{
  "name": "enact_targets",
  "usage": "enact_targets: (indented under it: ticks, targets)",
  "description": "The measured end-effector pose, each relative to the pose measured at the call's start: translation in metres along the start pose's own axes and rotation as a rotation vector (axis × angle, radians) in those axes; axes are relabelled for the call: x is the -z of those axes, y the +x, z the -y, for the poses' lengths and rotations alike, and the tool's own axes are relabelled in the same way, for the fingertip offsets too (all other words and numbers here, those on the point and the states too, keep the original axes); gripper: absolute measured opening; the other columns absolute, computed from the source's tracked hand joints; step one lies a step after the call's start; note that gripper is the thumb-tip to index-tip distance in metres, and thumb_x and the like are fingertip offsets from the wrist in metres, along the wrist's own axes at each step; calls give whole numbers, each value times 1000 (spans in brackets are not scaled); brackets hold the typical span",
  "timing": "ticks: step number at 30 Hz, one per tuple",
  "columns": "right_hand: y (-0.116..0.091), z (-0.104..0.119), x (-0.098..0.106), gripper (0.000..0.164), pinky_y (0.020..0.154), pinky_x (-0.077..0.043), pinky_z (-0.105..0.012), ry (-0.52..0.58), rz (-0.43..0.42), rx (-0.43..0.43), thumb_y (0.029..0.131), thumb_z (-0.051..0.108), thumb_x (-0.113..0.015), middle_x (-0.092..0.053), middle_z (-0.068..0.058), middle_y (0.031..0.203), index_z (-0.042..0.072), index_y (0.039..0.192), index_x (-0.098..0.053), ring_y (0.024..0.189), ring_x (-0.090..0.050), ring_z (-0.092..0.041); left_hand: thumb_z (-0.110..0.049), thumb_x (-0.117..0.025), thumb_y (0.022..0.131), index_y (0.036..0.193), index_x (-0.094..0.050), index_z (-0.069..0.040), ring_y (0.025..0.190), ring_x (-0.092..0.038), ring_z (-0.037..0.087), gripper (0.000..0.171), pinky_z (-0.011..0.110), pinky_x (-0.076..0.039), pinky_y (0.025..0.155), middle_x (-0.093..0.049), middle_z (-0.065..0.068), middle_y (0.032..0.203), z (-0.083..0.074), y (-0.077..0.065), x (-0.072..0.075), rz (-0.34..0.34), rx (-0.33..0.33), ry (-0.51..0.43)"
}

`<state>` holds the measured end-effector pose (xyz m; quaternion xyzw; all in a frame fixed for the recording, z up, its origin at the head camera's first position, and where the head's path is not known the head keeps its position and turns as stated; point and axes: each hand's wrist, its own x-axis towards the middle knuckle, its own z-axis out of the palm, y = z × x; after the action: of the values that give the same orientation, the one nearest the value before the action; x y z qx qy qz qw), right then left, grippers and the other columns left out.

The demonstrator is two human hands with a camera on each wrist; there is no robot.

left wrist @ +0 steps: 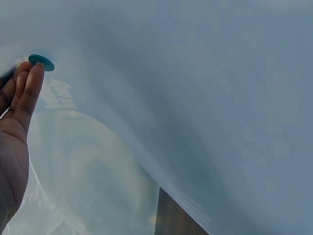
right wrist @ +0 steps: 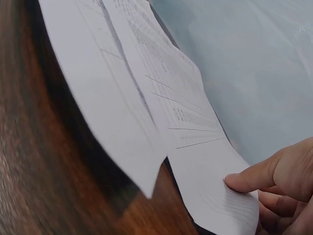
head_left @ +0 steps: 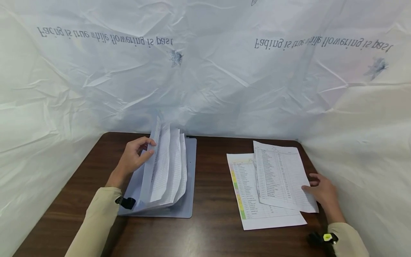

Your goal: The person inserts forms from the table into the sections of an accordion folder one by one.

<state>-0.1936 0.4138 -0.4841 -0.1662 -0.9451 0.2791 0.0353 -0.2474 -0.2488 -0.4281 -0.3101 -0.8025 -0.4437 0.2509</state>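
On the left side of the table, a blue-grey document folder (head_left: 190,178) lies open with several printed sheets (head_left: 174,171) fanned up inside it. My left hand (head_left: 136,153) holds the raised translucent cover of the folder, thumb and index finger at its edge. A teal round button (left wrist: 41,62) shows at the left fingertips in the left wrist view. At the right, my right hand (head_left: 324,191) pinches the lower right corner of a printed sheet (head_left: 282,175), thumb on top. That sheet overlaps another printed sheet (head_left: 257,223) with a coloured column at its left.
Dark brown wooden tabletop (head_left: 212,200) stretches between the folder and the loose sheets. White plastic sheeting (head_left: 218,89) with printed words hangs behind and at both sides, close to the table's edges.
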Motion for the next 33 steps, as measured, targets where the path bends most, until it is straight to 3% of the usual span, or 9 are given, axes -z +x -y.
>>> enact_targets:
  ticks: [8,14,21,33]
  targets:
    - [-3,1,7,61,59,-48,-33,18,49,-3,86,14,-77,-62,-37,113,-13,134,-52,88,-64,-41,6,-70,84,104,-69,-1,81,-53,8,21,18,-45,67,-69,14,100,0,0,0,7,-14,-44]
    - [-5,2,14,50,66,-47,-33,85,116,31,93,19,-72,-63,-35,112,-16,126,-57,91,-63,-35,5,-70,84,103,-69,-1,81,-53,7,20,17,-44,67,-70,13,100,1,-1,2,4,-19,-40]
    - [-6,4,21,55,69,-47,-31,115,164,10,98,29,-67,-63,-32,116,-16,128,-55,94,-61,-30,5,-70,84,102,-69,-1,81,-53,7,19,21,-46,67,-69,12,99,2,-1,4,7,-6,-33]
    - [-18,14,27,56,65,-50,-28,201,181,5,101,27,-62,-68,-27,109,-16,133,-49,81,-63,-16,3,-69,85,103,-68,-1,83,-55,7,18,21,-48,68,-69,12,100,2,-2,4,9,-2,-1]
